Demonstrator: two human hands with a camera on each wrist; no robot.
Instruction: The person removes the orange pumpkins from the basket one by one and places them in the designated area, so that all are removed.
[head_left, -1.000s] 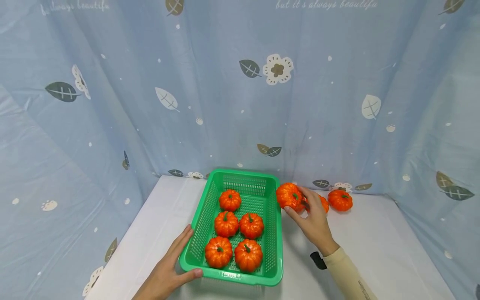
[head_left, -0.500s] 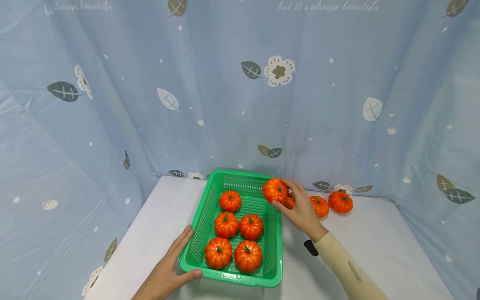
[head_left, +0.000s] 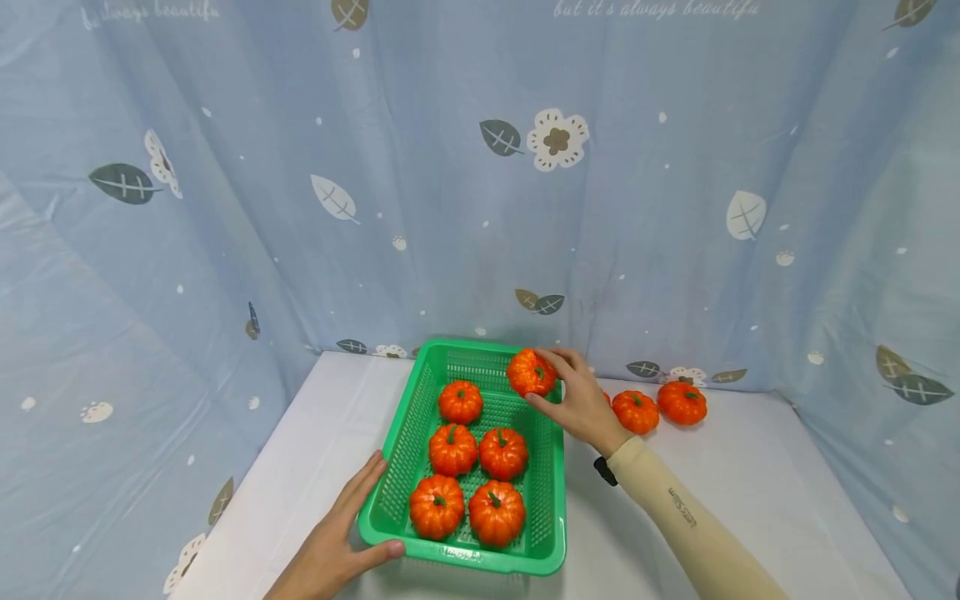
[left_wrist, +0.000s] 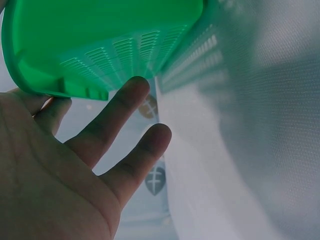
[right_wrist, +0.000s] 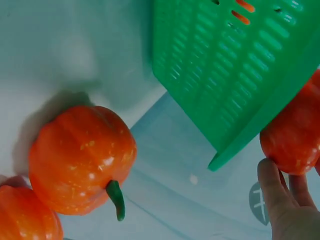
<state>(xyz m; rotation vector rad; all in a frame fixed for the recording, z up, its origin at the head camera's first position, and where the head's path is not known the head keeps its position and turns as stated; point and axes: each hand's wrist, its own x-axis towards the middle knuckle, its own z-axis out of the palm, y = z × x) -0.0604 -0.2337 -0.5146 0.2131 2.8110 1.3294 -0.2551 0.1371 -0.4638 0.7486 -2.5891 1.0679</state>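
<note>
My right hand (head_left: 581, 407) pinches a small orange pumpkin (head_left: 529, 373) between thumb and fingers, over the far right part of a green plastic basket (head_left: 558, 508). In the right wrist view that pumpkin (right_wrist: 295, 135) shows beyond the basket's rim, at the fingertips. Inside the basket sit several similar pumpkins (head_left: 498, 512), stems up, in the left and near parts. My left hand (head_left: 333, 537) rests against the basket's near left corner, thumb at the front rim. Its fingers (left_wrist: 112, 117) look nearly straight in the left wrist view, spread along the outside.
Right of the basket, two pumpkins (head_left: 635, 412) lie on the white table (head_left: 757, 492); a sliver of a third shows behind my right hand. A blue patterned curtain (head_left: 450, 208) stands behind the table and along both sides.
My right hand has carried the pumpkin leftward, from beside the basket's right rim to over its far right part. The left hand and basket have stayed put.
</note>
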